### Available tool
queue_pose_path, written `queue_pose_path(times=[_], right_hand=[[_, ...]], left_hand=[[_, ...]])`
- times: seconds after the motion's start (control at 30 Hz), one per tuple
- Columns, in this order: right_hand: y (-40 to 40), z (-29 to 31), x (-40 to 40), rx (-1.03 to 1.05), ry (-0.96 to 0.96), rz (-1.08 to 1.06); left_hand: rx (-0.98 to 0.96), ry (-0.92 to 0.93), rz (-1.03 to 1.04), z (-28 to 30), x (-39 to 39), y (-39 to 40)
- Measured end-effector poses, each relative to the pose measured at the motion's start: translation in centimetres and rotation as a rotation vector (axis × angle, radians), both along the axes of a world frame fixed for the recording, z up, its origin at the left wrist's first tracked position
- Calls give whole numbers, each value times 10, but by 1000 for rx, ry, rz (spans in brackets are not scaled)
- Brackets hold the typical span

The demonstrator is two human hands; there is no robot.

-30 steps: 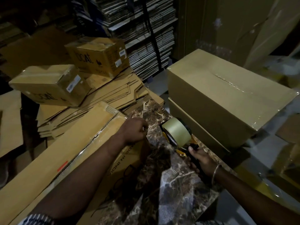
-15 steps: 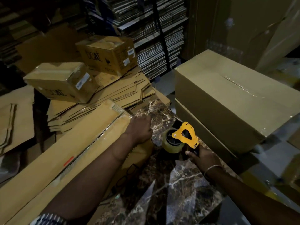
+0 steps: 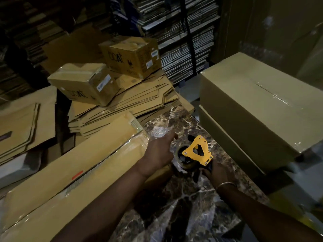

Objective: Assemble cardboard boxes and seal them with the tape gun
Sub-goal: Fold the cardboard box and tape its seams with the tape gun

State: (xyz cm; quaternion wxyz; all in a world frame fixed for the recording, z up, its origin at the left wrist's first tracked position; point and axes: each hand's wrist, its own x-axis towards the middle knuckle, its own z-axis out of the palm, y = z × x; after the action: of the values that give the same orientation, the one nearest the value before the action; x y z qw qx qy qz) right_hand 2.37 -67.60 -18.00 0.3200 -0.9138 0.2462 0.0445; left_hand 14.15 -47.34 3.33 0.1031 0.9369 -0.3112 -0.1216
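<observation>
- The right hand (image 3: 215, 173) wraps its fingers round the black handle of the tape gun (image 3: 196, 154), holding it low over the marble-patterned tabletop (image 3: 183, 203), near the middle of that surface.
- The tape gun's yellow frame faces up, and its tape roll (image 3: 183, 159) sits on the side toward the left hand.
- The left hand (image 3: 158, 152) hovers just beside the roll with its grip loose: the fingers are spread and relaxed, the index finger points away from the person, and nothing is held.
- A long flat carton (image 3: 70, 172) lies along the left edge of the tabletop, running under the left forearm; clear tape shines along its seam.
- Beyond the right edge stands 1 large sealed box (image 3: 262, 105), with glossy tape down the middle of its top.
- Past the far left corner, a stack of flattened cardboard (image 3: 132, 102) carries 2 small printed boxes, the nearer box (image 3: 83, 82) tilted and the farther box (image 3: 132, 56) behind it.
- Shelves of flat cardboard sheets (image 3: 183, 41) fill the dim background.
</observation>
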Motion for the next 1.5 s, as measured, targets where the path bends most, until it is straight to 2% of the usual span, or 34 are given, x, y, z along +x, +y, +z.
queue_pose_path(times=[0.07,0.23,0.33,0.43,0.5,0.53,0.57,0.63,0.73,0.83,0.93,1.0,1.07,1.13,1.23,1.37,1.43,1.5], right_hand=[[2,-10,1,16,29,7],[4,-22,7,-5,26,54],[5,-18,10,-38,54,52],[19,1,11,-212,-32,-70],[36,27,14,-281,-232,-155],[46,45,17,-231,-380,-164],[56,55,22,-96,-531,-141],[78,85,39,314,-697,-71],[112,138,67,849,-725,-109],[138,157,88,1205,-663,-143],[150,152,95,1334,-571,-111],[152,150,96,1315,-497,-92],[152,155,100,1330,-447,-103],[150,152,103,1375,-440,-154],[150,153,104,1386,-403,-259],[151,149,105,1111,-380,-215],[148,140,110,935,-311,-111],[144,129,116,723,-235,5]], left_hand=[[-81,-19,24,2,-18,4],[-149,-196,194,-1,-40,3],[-180,-186,257,0,-35,2],[-188,-152,281,0,-30,0],[-193,-141,293,-2,-27,0],[-201,-133,306,-5,-26,1],[-214,-125,324,-7,-24,2],[-233,-122,367,-10,-23,4],[-304,-155,402,-9,-22,4],[-520,-154,422,-11,-19,8],[-825,-78,512,-9,-18,12],[-991,-116,580,-3,-19,13],[-1054,-187,623,-1,-18,18],[-997,-208,622,1,-14,27],[-687,-296,556,11,-2,46],[-224,-184,446,9,21,69],[-85,-120,412,-1,26,74],[-37,-92,417,-7,28,73]])
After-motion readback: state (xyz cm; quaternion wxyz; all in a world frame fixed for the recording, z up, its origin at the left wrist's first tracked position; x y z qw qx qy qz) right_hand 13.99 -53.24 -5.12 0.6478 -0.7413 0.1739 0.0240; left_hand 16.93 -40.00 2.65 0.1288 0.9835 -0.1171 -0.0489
